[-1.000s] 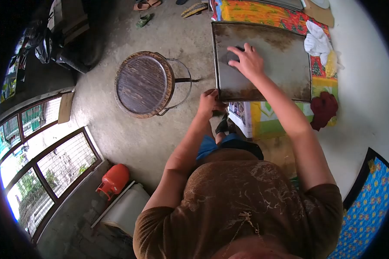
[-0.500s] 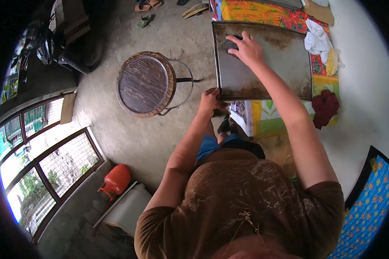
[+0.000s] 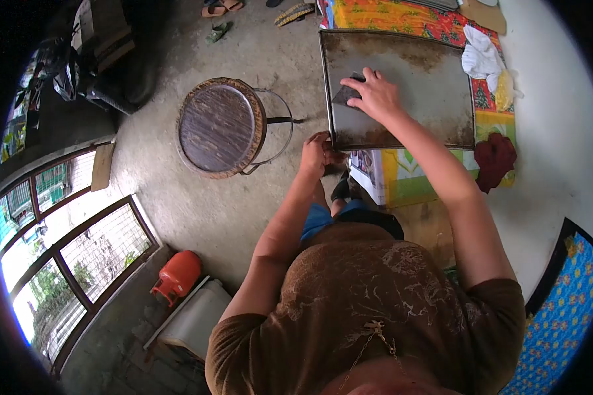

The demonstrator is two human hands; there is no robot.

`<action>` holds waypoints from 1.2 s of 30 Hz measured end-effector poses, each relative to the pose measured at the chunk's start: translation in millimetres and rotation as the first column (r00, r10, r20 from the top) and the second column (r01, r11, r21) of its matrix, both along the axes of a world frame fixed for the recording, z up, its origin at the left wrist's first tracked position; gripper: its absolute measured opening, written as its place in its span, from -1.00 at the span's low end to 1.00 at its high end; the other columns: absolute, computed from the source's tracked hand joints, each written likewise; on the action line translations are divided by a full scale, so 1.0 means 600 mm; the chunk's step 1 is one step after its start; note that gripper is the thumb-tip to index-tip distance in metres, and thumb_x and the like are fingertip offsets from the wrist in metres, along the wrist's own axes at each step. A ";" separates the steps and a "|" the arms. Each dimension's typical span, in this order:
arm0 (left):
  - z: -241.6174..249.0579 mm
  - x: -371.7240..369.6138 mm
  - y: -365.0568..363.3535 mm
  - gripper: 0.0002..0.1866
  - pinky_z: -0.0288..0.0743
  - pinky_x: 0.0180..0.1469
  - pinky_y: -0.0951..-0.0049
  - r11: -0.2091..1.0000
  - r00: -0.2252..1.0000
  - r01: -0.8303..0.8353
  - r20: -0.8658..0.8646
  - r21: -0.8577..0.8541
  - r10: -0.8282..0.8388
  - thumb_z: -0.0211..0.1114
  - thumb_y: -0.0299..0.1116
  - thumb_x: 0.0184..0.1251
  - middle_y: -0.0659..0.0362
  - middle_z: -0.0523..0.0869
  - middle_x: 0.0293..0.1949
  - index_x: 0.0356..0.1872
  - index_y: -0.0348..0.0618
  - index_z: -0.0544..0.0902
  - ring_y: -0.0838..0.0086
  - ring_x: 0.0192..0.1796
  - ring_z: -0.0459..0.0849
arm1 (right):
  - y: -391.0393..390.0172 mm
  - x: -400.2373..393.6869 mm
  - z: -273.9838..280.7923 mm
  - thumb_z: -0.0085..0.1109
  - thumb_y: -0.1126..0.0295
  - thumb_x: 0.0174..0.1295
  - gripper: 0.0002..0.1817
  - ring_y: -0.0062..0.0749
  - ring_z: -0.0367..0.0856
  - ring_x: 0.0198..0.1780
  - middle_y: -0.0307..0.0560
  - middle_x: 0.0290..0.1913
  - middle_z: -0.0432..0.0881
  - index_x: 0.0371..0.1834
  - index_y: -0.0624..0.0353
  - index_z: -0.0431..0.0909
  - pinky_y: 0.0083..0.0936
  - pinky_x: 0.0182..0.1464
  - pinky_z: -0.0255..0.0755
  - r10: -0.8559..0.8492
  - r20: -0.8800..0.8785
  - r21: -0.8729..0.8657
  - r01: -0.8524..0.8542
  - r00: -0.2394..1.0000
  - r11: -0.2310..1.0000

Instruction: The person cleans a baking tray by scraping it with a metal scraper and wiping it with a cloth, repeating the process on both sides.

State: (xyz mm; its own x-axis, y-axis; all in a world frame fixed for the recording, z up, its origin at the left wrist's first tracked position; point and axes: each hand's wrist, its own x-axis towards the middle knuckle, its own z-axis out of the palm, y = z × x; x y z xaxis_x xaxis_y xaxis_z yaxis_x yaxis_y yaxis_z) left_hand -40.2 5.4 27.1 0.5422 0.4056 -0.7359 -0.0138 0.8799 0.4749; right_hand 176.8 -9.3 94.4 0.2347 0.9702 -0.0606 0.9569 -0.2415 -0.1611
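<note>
Head view, right fingers (image 3: 354,84) farther down tray (image 3: 431,99)

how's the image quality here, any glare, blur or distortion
Head view, edges: fisheye bending with black vignetted corners; head view, left: windows overexposed in parts, with a blue fringe at the far edge; head view, upper left: deep shadow hides detail; head view, centre: right hand and rimmed metal sheet fairly clear, without strong motion blur or harsh glare.
</note>
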 end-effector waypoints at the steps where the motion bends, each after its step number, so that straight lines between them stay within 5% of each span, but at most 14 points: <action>1: -0.002 -0.001 0.000 -0.63 0.67 -0.45 0.23 1.000 1.000 -0.004 -0.004 0.000 0.004 -0.09 -0.31 0.44 -0.09 0.69 -0.23 0.05 -0.40 0.48 0.12 -0.43 0.73 | -0.009 -0.007 0.002 0.37 0.06 0.03 -0.47 -0.18 0.52 0.07 -0.12 0.01 0.45 0.16 -0.50 0.54 -0.28 -0.19 0.60 0.023 -0.009 -0.012 -0.023 1.000 1.000; 7: -0.003 -0.001 -0.004 -0.65 0.67 -0.35 0.18 0.999 0.999 -0.035 0.016 -0.038 0.035 -0.12 -0.32 0.43 -0.08 0.69 -0.26 -0.01 -0.37 0.50 0.11 -0.38 0.71 | -0.045 -0.064 0.036 0.41 0.16 -0.02 -0.49 -0.25 0.51 0.01 -0.17 -0.06 0.45 0.09 -0.36 0.60 -0.38 -0.18 0.59 0.137 0.007 -0.069 -0.137 0.991 0.988; 11: -0.053 -0.021 -0.014 -0.67 0.67 -0.14 0.08 0.988 0.990 -0.041 0.128 -0.149 0.060 -0.15 -0.33 0.43 -0.15 0.66 -0.18 0.00 -0.36 0.44 -0.01 -0.25 0.71 | -0.055 -0.066 0.016 0.39 0.25 -0.03 -0.56 -0.21 0.51 -0.01 -0.13 -0.08 0.45 0.01 -0.24 0.63 -0.34 -0.24 0.61 0.101 0.018 0.096 -0.103 0.995 0.990; 21: -0.028 -0.025 -0.044 -0.67 0.48 0.16 -0.06 0.952 0.953 -0.163 0.208 -0.261 0.221 -0.14 -0.35 0.41 -0.24 0.56 -0.01 0.01 -0.39 0.41 -0.06 0.05 0.56 | -0.084 -0.094 0.033 0.35 0.26 0.01 -0.56 -0.16 0.53 0.01 -0.12 -0.06 0.45 0.04 -0.26 0.62 -0.34 -0.26 0.61 0.068 0.020 0.046 -0.069 0.998 0.997; 36: -0.021 -0.025 -0.059 -0.69 0.43 0.13 0.03 0.976 0.963 -0.092 0.232 -0.198 0.138 -0.05 -0.25 0.32 -0.07 0.59 -0.07 -0.08 -0.25 0.46 0.05 -0.01 0.55 | -0.143 -0.119 0.041 0.39 0.19 0.02 -0.50 -0.19 0.55 -0.05 -0.15 -0.07 0.43 0.11 -0.35 0.58 -0.33 -0.24 0.61 0.075 0.052 0.016 -0.076 0.996 0.997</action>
State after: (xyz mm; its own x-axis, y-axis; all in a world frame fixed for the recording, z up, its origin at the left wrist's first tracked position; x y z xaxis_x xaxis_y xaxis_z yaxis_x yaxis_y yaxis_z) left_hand -55.0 -30.1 14.8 0.6713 0.3462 -0.6554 -0.2148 0.9371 0.2750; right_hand 105.2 -95.0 118.9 0.1629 0.9861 -0.0325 0.9795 -0.1656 -0.1146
